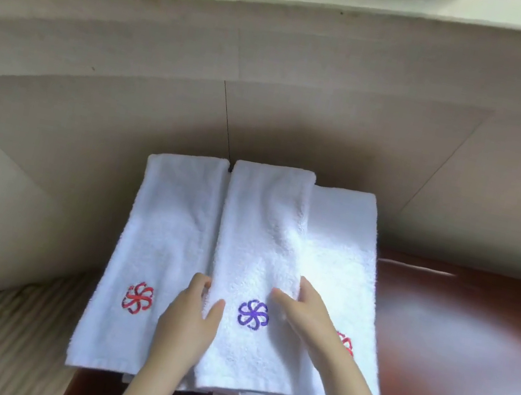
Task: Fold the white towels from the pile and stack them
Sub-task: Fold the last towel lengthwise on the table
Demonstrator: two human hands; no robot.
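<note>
A folded white towel with a purple flower emblem lies lengthwise on top of other white towels. To its left lies a folded towel with a red flower emblem, and to its right another white towel whose red emblem is partly hidden by my right hand. My left hand grips the left edge of the purple-emblem towel, thumb on top. My right hand holds its right edge, fingers laid over the cloth. Edges of more towels show underneath at the front.
The towels rest on a glossy reddish-brown table that extends to the right. A beige wall rises right behind the towels, with a thin dark cord hanging down it. A striped beige surface lies at lower left.
</note>
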